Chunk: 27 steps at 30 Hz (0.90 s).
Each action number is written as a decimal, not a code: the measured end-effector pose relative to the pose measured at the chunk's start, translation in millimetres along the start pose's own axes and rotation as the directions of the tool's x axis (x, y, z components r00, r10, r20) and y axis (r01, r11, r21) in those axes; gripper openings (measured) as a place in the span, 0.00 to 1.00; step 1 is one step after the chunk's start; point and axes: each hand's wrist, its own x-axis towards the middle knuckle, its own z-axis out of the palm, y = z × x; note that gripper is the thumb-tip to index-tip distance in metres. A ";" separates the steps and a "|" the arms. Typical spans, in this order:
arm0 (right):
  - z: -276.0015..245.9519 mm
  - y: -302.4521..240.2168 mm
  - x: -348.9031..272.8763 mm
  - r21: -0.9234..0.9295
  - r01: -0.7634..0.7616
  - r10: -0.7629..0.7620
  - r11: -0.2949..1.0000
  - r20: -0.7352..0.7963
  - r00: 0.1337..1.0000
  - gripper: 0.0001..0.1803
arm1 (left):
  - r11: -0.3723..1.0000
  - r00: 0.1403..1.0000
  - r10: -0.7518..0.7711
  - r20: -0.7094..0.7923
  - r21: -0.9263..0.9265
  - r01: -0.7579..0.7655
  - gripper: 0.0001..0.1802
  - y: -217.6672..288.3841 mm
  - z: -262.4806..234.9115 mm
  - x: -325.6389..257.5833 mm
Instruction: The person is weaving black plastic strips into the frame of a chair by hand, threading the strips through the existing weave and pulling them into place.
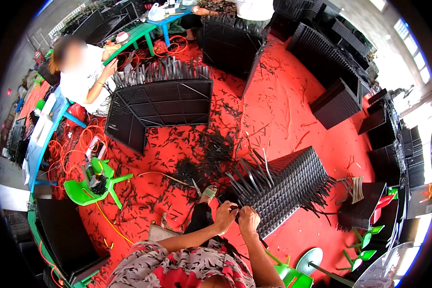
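Note:
Just in front of my body, a black woven wicker furniture piece (293,187) stands tilted on the red floor. Loose flat strips (254,175) stick up from its far left side, and more fringe its right end. My left hand (224,219) is closed at the piece's near left corner, pinching a dark strip. Right beside it, my right hand (248,221) is also closed on the strip, with knuckles up. The fingers cover most of that strip, so its ends are hidden.
Black offcuts (216,149) litter the red floor (283,110). An upturned green stool (93,185) lies left, near orange hoses (84,139). Another person (81,72) works at a black frame (163,103). More woven pieces (321,67) stand right; a fan (386,266) is close by.

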 end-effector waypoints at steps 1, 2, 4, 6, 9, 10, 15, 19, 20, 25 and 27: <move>-2.1 -2.3 -1.2 0.006 -0.017 0.017 1.000 -0.010 1.000 0.04 | 1.000 1.000 -0.011 0.009 -0.028 0.012 0.08 -3.7 1.4 2.1; -3.9 -4.9 -2.8 0.014 -0.034 0.035 0.999 -0.019 0.999 0.04 | 0.998 1.000 -0.022 0.018 -0.056 0.023 0.08 -7.1 1.6 3.6; -5.2 -1.5 -9.9 0.050 -0.048 0.051 0.998 -0.056 0.997 0.03 | 0.990 0.990 -0.140 0.022 -0.012 0.140 0.09 -9.6 9.3 6.9; -7.2 -2.1 -10.8 0.081 -0.012 0.016 0.997 -0.054 0.998 0.03 | 0.992 0.998 -0.055 -0.012 0.114 0.056 0.10 -14.0 12.4 11.3; -9.2 -3.6 -7.8 0.056 0.001 0.000 0.998 -0.022 1.000 0.03 | 0.926 0.941 -0.338 0.018 -0.173 0.336 0.09 -9.5 21.3 17.5; -7.7 -3.2 -7.2 0.040 0.021 -0.020 0.999 -0.034 0.999 0.03 | 0.986 0.991 -0.120 -0.052 0.108 0.125 0.08 -1.3 16.4 18.3; 6.2 -0.1 -6.2 0.063 0.027 -0.022 0.998 -0.078 0.997 0.06 | 0.988 0.988 -0.151 -0.026 0.002 0.152 0.10 0.7 6.4 27.8; 9.0 1.6 -8.4 0.078 0.063 -0.055 0.995 -0.097 0.994 0.08 | 0.971 0.963 -0.237 0.127 -0.013 0.240 0.09 3.2 -5.5 36.2; 4.7 1.6 -12.2 0.076 0.060 -0.052 0.995 -0.093 0.994 0.08 | 0.968 0.954 -0.252 0.160 0.041 0.248 0.08 22.0 -11.8 35.3; 4.3 17.8 -24.0 0.138 0.131 -0.106 0.982 -0.180 0.978 0.11 | 0.741 0.790 -0.410 0.455 -0.339 0.580 0.09 -14.1 -12.5 46.3; -7.2 15.5 -41.5 -0.138 -0.045 0.012 0.989 -0.231 0.973 0.24 | 0.759 0.883 -0.256 0.393 -0.484 0.436 0.09 6.5 -37.4 41.9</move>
